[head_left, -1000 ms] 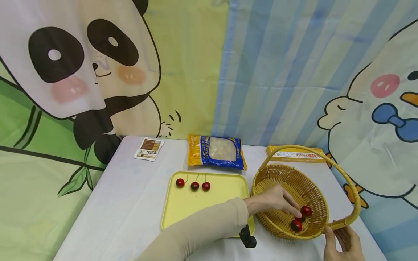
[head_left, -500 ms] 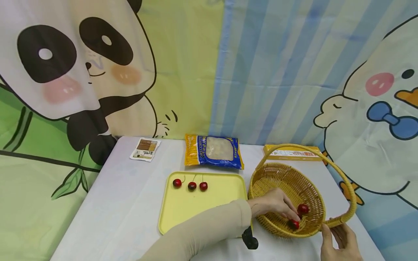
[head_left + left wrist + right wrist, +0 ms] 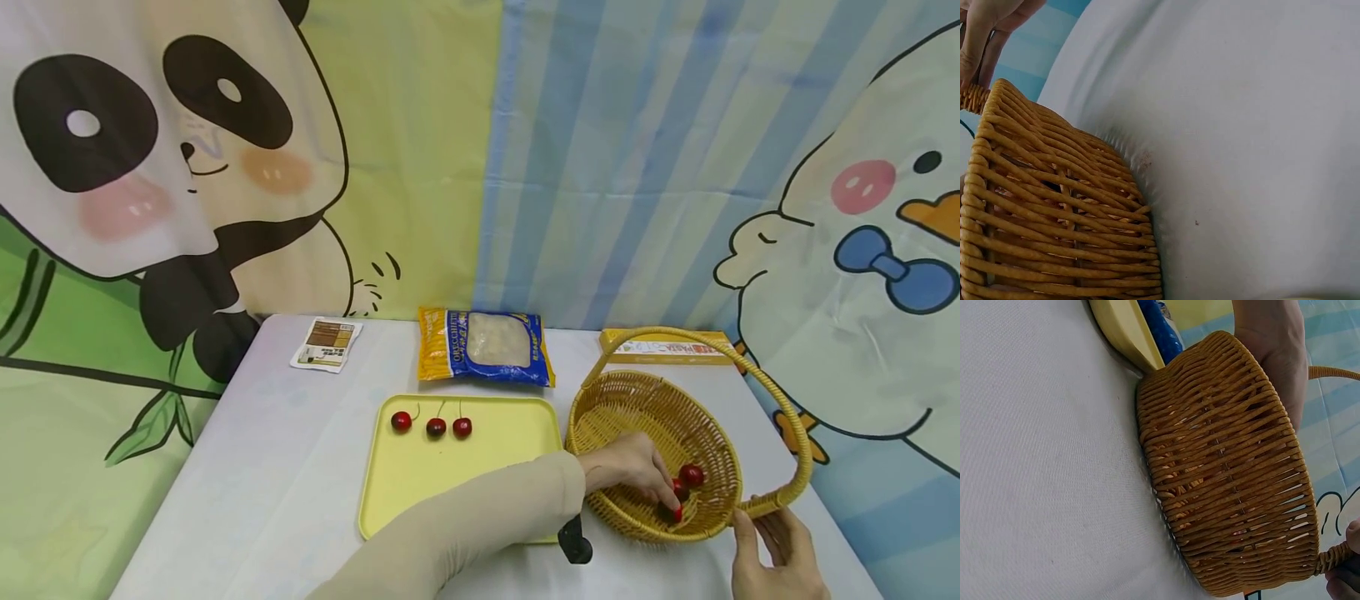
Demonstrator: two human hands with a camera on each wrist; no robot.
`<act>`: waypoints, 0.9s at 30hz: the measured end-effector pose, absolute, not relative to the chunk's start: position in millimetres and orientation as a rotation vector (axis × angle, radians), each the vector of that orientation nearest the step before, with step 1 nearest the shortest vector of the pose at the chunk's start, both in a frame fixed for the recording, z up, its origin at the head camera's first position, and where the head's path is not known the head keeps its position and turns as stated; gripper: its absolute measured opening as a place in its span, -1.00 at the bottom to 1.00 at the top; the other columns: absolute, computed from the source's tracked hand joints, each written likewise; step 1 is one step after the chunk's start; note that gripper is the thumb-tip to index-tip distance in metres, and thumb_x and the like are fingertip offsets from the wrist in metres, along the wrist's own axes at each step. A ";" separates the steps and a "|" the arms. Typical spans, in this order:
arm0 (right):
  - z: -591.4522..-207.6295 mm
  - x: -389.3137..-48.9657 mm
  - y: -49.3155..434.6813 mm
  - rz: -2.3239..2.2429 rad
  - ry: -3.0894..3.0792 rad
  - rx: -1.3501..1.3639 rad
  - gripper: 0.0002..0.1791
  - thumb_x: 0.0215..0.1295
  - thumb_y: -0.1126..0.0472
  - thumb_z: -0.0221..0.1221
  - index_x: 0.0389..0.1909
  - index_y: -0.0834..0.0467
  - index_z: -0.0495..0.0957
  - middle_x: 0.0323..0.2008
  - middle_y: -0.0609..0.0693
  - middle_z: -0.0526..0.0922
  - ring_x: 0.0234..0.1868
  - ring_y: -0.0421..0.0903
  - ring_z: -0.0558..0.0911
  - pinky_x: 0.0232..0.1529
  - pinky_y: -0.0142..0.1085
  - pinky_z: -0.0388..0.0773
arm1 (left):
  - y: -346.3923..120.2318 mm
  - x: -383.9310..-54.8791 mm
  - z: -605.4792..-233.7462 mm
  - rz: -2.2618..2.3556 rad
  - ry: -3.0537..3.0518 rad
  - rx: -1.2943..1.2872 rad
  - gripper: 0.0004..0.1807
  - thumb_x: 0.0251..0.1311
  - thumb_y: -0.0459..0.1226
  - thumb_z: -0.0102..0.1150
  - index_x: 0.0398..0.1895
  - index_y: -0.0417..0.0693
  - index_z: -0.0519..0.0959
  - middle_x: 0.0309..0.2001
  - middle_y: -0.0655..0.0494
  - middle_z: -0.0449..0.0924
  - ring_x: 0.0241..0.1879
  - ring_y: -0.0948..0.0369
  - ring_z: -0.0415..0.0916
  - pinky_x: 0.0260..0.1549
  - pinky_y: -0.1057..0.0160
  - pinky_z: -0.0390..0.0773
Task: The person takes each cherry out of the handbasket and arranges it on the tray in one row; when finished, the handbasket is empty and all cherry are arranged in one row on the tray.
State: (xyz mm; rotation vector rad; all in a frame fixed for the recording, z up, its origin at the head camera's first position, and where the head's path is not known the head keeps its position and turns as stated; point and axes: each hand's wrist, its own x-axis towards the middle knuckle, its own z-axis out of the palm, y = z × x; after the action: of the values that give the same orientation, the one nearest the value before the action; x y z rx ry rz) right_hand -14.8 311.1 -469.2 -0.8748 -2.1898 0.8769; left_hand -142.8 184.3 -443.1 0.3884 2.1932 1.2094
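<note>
A round wicker basket [image 3: 641, 392] with an arched handle stands at the right of the table. My left hand [image 3: 637, 467] reaches down into it, fingertips pinching a dark red cherry [image 3: 667, 512]. A second cherry [image 3: 691, 476] lies just beyond the fingers, and another [image 3: 679, 490] is partly hidden by them. My right hand [image 3: 778, 554] grips the base of the basket's handle between thumb and fingers; the right wrist view shows its fingertips [image 3: 1352, 537] at the handle. On the yellow tray [image 3: 420, 492] to the left, three stemmed cherries [image 3: 436, 427] sit in a row.
Behind the tray lies a blue and yellow bag of pasta [image 3: 483, 346]. A small white and brown packet [image 3: 326, 344] is at the back left, and a yellow box [image 3: 667, 350] lies behind the basket. A printed curtain [image 3: 420, 167] closes off the back.
Inside the basket, my left fingertips have shifted from the middle cherry to the nearest one. My right hand keeps its grip on the handle base. The head view has turned slightly right.
</note>
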 end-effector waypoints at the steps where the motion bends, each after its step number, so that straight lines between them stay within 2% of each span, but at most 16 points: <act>1: -468.7 -15.0 311.4 0.878 -2.193 -0.880 -0.45 0.58 0.20 0.12 0.51 0.21 0.34 0.33 0.34 0.55 0.35 0.29 0.56 0.41 -0.19 0.46 | 185.2 -143.3 -442.5 1.192 2.209 0.391 -0.84 -0.06 -0.27 0.70 -0.56 -0.02 0.81 -0.63 0.18 0.72 -0.50 0.21 0.73 -0.35 0.41 0.63; 7: -468.5 -15.7 313.4 0.871 -2.199 -0.889 -0.44 0.57 0.18 0.15 0.51 0.21 0.36 0.32 0.33 0.57 0.34 0.29 0.57 0.39 -0.23 0.47 | 186.5 -145.0 -440.3 1.129 2.269 0.410 -0.85 -0.07 -0.27 0.70 -0.54 -0.01 0.82 -0.58 0.18 0.75 -0.50 0.26 0.73 -0.36 0.41 0.64; 15: -470.9 -14.7 312.6 0.870 -2.193 -0.883 -0.45 0.56 0.18 0.16 0.49 0.20 0.38 0.31 0.30 0.58 0.34 0.27 0.58 0.38 -0.37 0.46 | 192.4 -143.3 -443.1 1.074 2.273 0.506 -0.84 -0.04 -0.27 0.69 -0.58 0.00 0.80 -0.64 0.24 0.70 -0.53 0.28 0.71 -0.45 0.45 0.62; 20: -470.2 -14.8 312.0 0.870 -2.206 -0.887 -0.44 0.56 0.16 0.17 0.49 0.21 0.37 0.30 0.31 0.58 0.31 0.29 0.59 0.36 -0.23 0.50 | 196.1 -142.4 -444.5 1.045 2.273 0.527 -0.85 -0.03 -0.30 0.68 -0.54 -0.01 0.80 -0.64 0.25 0.68 -0.53 0.29 0.70 -0.46 0.42 0.64; 27: -469.5 -13.8 312.2 0.865 -2.197 -0.885 -0.44 0.58 0.15 0.14 0.50 0.21 0.36 0.31 0.31 0.57 0.32 0.29 0.59 0.38 -0.25 0.48 | 199.8 -139.5 -444.9 1.039 2.257 0.518 -0.87 -0.02 -0.32 0.66 -0.52 -0.01 0.81 -0.64 0.21 0.69 -0.52 0.29 0.70 -0.47 0.40 0.67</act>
State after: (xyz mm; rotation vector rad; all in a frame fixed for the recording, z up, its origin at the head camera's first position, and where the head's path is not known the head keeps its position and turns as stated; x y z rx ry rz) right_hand -13.8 312.2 -469.5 -0.8848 -2.1965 0.8650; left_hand -139.5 199.8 -444.9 0.5179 2.2572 1.0386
